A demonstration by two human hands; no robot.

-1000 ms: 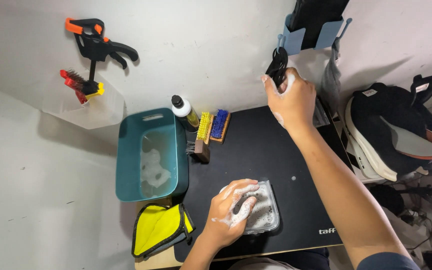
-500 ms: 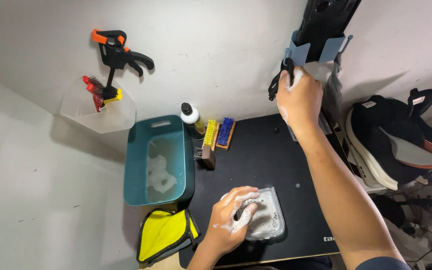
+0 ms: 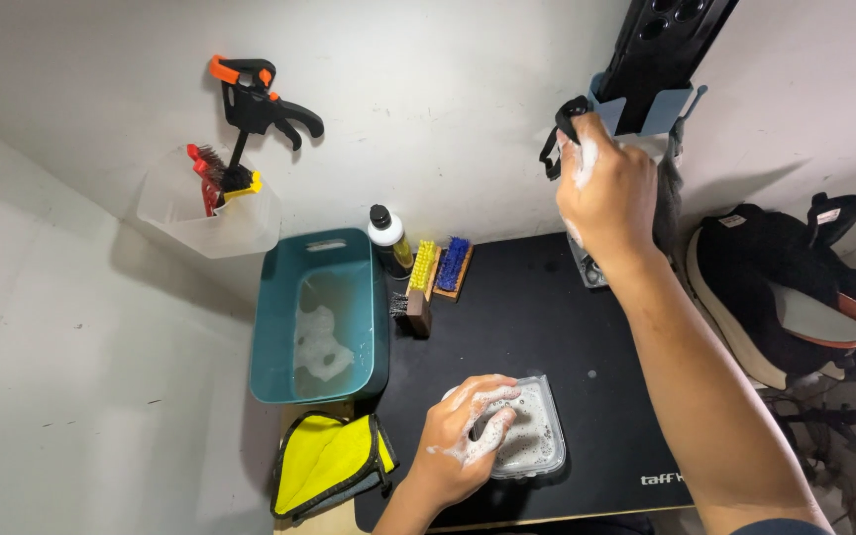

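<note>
Your left hand (image 3: 470, 428) rests in the clear plastic tray (image 3: 537, 446) near the front edge of the black mat (image 3: 527, 307), fingers curled down into the suds and closed over something in the foam; what it is cannot be made out. The hand is coated in white lather. Your right hand (image 3: 606, 193) is raised at the back right corner of the mat, up against the wall, its fingers wrapped shut around a black handle or strap (image 3: 559, 134) that hangs from the blue wall holder (image 3: 646, 107). Foam streaks the back of that hand too. A teal basin (image 3: 279, 327) holding soapy water stands just off the mat's left edge, and a yellow cloth with black trim (image 3: 327, 461) lies in front of it, beside the mat's front left corner. Along the back left edge of the mat stand a small bottle with a black cap (image 3: 386, 233), a yellow brush (image 3: 422, 266), a blue brush (image 3: 455, 264) and a brown wooden brush (image 3: 414, 309). A black and orange clamp (image 3: 255, 104) hangs on the wall above a clear bin (image 3: 205, 213). A black shoe with a white sole (image 3: 785, 287) lies off the mat's right edge.
</note>
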